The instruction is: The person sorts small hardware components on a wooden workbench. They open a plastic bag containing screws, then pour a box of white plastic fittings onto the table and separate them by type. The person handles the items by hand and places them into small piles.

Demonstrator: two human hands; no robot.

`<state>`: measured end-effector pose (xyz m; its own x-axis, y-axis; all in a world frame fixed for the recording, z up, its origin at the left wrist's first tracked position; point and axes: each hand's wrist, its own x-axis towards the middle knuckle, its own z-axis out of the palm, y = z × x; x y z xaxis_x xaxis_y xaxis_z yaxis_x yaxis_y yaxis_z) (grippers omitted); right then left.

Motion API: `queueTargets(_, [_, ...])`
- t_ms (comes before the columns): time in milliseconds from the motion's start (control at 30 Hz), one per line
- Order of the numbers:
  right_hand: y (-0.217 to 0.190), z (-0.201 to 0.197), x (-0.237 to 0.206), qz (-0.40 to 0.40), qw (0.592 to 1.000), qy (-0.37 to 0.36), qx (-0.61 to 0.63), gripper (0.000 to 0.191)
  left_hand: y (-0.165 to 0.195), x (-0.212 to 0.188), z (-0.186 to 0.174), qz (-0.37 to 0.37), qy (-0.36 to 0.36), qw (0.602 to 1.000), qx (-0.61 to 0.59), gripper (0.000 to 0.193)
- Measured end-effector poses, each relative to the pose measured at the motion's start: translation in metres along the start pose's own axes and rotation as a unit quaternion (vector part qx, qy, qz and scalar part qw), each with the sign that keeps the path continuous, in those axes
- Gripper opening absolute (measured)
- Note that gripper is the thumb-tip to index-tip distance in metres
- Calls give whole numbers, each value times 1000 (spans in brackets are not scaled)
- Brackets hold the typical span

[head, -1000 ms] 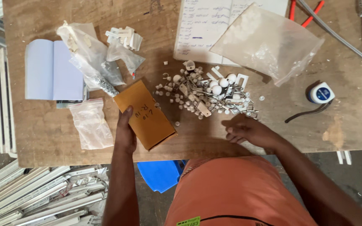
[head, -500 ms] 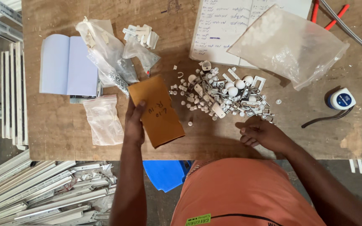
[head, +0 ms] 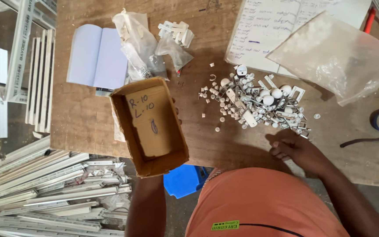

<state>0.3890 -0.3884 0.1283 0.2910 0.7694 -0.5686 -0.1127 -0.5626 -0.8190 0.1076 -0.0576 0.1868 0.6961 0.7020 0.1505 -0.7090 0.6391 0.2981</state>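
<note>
From my remote seat, the wooden worktop (head: 88, 127) fills most of the view, its near edge just in front of the person's orange shirt (head: 264, 202). It carries everything at arm's reach, which looks to be why the loose goods sit toward the middle rather than at the far edge.

On the right lies a big clear plastic bag (head: 338, 52), flat and slack, resting over a written sheet (head: 264, 30); I judge it lies there as an emptied or spare bag, though I cannot see inside it. On the left lies an open blank notebook (head: 95, 57), beside a cluster of smaller clear bags (head: 139, 44) with white strips (head: 176, 31) next to them.

The cardboard box (head: 150, 125) is lifted off the worktop at its near left edge and tilted so its open side faces the camera. The left hand (head: 176, 112) is almost wholly hidden behind it; only a sliver of fingers shows at the right wall, so it appears to grip the box from underneath, closed around it. The tilt shows the box's inside, which looks empty.

The right hand (head: 292, 151) rests on the worktop near the edge, fingers loosely curled, holding nothing that I can see.

Just beyond it is the heap of small white parts (head: 255, 103), with metal bits mixed in, gathered into one loose pile, with a few strays between it and the box.
</note>
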Motion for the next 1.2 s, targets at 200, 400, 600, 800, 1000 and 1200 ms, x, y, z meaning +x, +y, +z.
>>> queueTargets(200, [-55, 8, -73, -179, 972, 63, -142, 89, -87, -3, 16, -95, 17, 995, 15, 92])
queueTargets(400, [-44, -30, -120, -328, 858, 151, -367, 75, -208, -30, 39, -292, 57, 955, 5, 99])
queueTargets(600, [46, -96, -156, -224, 813, 473, -256, 36, -176, -25, 37, -124, 93, 942, -297, 105])
queueTargets(800, [102, -143, -154, -32, 821, 534, -201, 38, -94, -17, -38, -43, 216, 958, 183, 59])
queueTargets(1000, [103, -154, -136, 18, 820, 523, -232, 41, -126, 22, -72, 11, 165, 709, 685, 23])
queueTargets(1200, [92, -158, -121, 50, 814, 515, -263, 45, -151, 47, -63, 89, -5, 519, 850, 25])
